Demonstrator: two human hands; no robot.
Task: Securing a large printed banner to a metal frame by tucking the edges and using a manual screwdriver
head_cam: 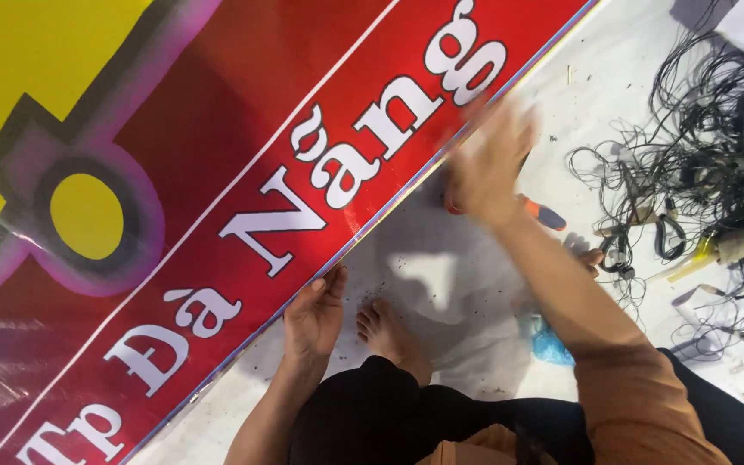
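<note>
Black trousers (389,413) and an orange-brown sleeve (630,396) fill the bottom of the head view, closest to the lens, with a bare foot (387,331) planted on the white floor (449,284) just beyond the knee. From the lower middle, the left hand (313,317) reaches up to the near edge of the banner (243,164), its fingers (335,282) spread a little and resting flat against that edge, not clamped on anything. That banner is a big glossy sheet lying on the floor, slanting from bottom left to top right: a red band with white lettering, a thin white line above it, then darker red and purple with a yellow patch in the far left corner. Further right, the right hand (488,164) is raised over the same edge, blurred in motion, palm open and fingers apart, holding nothing I can make out. Just under it, an orange-and-dark tool (546,213) lies on the floor, partly hidden by the wrist. A blue scrap (551,344) sits beside the forearm. Off to the right, well apart from the banner, a tangle of black cables (699,155) sprawls across the floor.
</note>
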